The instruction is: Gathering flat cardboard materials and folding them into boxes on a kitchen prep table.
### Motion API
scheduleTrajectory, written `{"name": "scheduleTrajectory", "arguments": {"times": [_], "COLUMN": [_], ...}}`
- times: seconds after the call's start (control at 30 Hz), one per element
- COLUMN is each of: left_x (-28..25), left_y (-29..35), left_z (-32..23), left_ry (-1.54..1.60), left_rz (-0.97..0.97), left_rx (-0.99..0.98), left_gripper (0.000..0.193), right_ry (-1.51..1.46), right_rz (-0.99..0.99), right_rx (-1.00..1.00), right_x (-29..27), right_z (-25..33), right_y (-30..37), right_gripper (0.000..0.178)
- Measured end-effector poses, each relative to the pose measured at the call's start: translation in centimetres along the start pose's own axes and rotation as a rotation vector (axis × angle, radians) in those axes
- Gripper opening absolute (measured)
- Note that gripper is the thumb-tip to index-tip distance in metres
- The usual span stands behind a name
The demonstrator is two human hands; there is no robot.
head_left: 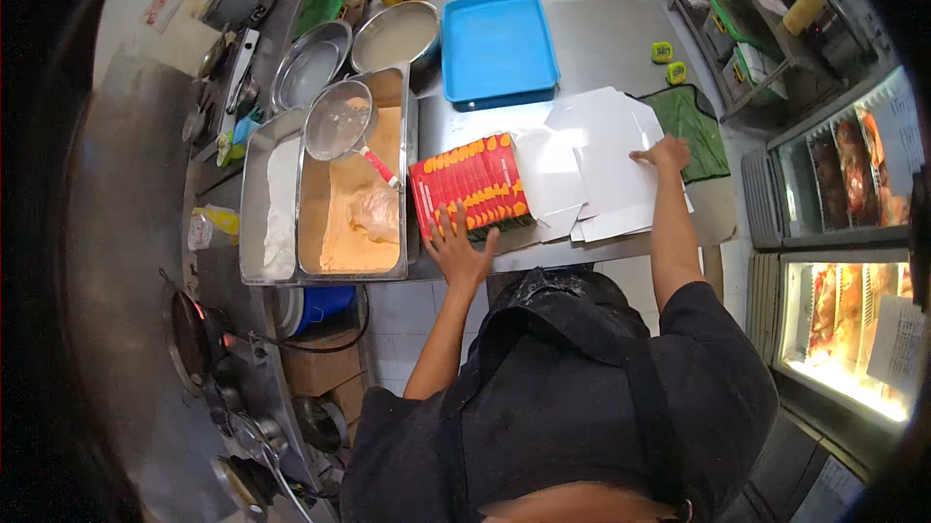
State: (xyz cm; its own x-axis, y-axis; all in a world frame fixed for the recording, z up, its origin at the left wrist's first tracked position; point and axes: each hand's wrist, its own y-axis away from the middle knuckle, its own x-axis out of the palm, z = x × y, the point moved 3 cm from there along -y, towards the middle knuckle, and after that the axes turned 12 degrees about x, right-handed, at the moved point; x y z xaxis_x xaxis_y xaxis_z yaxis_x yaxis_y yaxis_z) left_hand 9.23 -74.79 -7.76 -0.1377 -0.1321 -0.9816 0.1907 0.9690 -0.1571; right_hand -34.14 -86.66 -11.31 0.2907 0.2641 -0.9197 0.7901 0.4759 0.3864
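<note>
My left hand (454, 250), fingers spread, rests on the near side of a stack of red printed cartons with orange pictures (465, 182). Joined to the cartons' right side are white card flaps (551, 172). Further right lies a loose pile of white flat card sheets (613, 164), overlapping one another. At that pile's right edge is my right hand (665, 155), thumb stretched out to the left over the card and the fingers apart. Whether it pinches a sheet edge is hard to see, but nothing is lifted. A green cloth (690, 126) lies just beyond it.
Left of the cartons stand steel trays of orange breading with a piece of meat (376, 213) and white flour (283, 203). A red-handled sieve (339, 123) rests across them. Behind are steel bowls (396, 35), a blue tray (499, 43) and two small yellow-green devices (669, 63). Lit display fridges (844, 329) stand right.
</note>
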Motion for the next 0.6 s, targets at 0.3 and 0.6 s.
{"name": "scheduleTrajectory", "arguments": {"times": [0.3, 0.6], "left_x": [-0.3, 6.0], "left_y": [6.7, 6.0], "left_z": [3.7, 10.4], "left_ry": [0.550, 1.479], "left_rz": [-0.291, 0.159], "left_rx": [-0.295, -0.846], "left_gripper": [0.069, 0.069], "right_ry": [-0.199, -0.207], "right_rz": [0.204, -0.012], "right_rx": [-0.171, 0.016], "right_x": [9.1, 7.2], "right_z": [-6.2, -8.4], "right_y": [-5.7, 3.3], "right_gripper": [0.089, 0.101]}}
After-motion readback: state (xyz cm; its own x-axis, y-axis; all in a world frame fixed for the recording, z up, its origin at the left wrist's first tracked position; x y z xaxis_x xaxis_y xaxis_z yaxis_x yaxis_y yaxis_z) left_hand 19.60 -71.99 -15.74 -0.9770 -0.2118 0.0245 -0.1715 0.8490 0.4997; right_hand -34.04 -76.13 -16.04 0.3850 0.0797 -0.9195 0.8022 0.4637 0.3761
